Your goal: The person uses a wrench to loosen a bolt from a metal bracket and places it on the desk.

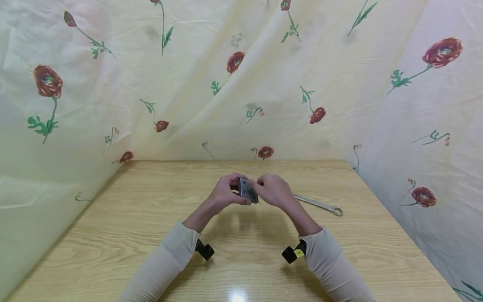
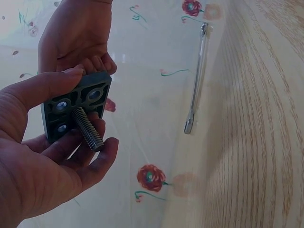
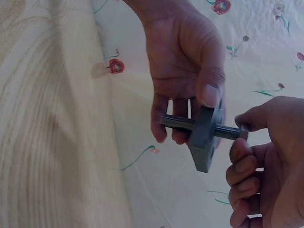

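Left hand grips the holed, square, dark-grey plate by its edges. Right hand pinches one end of the threaded grey metal bolt running through the plate; best turned square to the plate's face, unforced

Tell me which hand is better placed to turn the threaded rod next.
Probably the right hand: its fingertips pinch one end of the threaded rod, while the left hand holds the plate that the rod passes through.
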`<state>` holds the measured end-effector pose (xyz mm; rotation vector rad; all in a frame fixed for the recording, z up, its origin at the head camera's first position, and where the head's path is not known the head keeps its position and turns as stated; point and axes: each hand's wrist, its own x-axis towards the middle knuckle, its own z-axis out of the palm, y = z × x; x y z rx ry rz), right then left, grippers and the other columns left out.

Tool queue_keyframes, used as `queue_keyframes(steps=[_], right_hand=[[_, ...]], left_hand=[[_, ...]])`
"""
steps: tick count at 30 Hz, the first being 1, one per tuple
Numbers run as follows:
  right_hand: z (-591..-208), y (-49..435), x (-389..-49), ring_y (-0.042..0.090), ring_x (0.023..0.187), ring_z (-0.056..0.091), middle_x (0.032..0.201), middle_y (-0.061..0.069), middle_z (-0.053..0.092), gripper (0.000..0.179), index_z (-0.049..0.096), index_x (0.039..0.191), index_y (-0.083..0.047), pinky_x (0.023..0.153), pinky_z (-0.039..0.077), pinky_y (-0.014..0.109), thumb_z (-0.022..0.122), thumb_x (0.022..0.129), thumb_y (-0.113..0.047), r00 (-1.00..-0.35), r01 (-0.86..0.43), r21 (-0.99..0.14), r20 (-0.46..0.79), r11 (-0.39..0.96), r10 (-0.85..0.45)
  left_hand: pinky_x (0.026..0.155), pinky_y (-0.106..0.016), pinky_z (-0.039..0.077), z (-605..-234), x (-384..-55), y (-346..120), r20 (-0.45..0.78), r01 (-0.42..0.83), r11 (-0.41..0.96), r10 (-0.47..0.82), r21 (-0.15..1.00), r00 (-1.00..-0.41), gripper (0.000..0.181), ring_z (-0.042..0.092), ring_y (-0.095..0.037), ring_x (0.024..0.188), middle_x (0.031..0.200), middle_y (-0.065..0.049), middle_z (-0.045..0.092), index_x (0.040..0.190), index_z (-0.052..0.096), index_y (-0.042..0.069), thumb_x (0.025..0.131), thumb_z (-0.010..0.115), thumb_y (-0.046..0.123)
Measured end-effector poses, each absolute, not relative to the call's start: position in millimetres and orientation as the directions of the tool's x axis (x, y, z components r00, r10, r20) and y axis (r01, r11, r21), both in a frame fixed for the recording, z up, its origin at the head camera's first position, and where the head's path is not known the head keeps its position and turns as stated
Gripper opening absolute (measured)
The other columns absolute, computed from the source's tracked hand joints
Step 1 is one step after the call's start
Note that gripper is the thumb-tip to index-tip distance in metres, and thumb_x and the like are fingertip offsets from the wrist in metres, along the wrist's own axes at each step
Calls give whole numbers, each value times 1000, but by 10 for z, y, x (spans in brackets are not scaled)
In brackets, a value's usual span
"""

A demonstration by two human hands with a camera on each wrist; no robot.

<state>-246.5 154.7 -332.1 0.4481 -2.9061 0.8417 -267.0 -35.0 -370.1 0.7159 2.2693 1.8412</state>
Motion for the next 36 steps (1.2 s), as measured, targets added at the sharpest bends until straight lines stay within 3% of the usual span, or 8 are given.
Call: queue_keyframes(steps=[14, 22, 36], right_hand=[[-3253, 1617, -2460, 13, 55, 43, 66, -1, 53, 27, 68, 87, -11, 52, 33, 27, 60, 95, -36, -924, -379, -526, 174, 762, -339], [-3254, 1635, -2470, 12, 53, 41, 66, -2, 51, 16, 73, 99, -10, 52, 33, 27, 67, 90, -22, -896, -443, -557, 244, 702, -372], [-3233, 1636, -2458, 13, 60, 37, 65, -2, 44, 22, 78, 95, -9, 58, 30, 27, 68, 80, 4, -843, -537, -580, 346, 612, -412]], left_hand=[[81, -27, 54, -3694, -2669, -349, 193, 280, 142, 441, 950, -876, 61, 62, -15, 93, 110, -18, 68, 128, 59, 2, 72, 85, 1], [79, -27, 54, -3701, -2678, -349, 190, 273, 136, 435, 952, -880, 62, 61, -16, 92, 110, -17, 68, 128, 59, 2, 72, 85, 0], [79, -27, 54, -3689, -2666, -351, 189, 263, 120, 432, 957, -882, 61, 61, -16, 91, 107, -16, 69, 127, 60, 2, 71, 85, -1]])
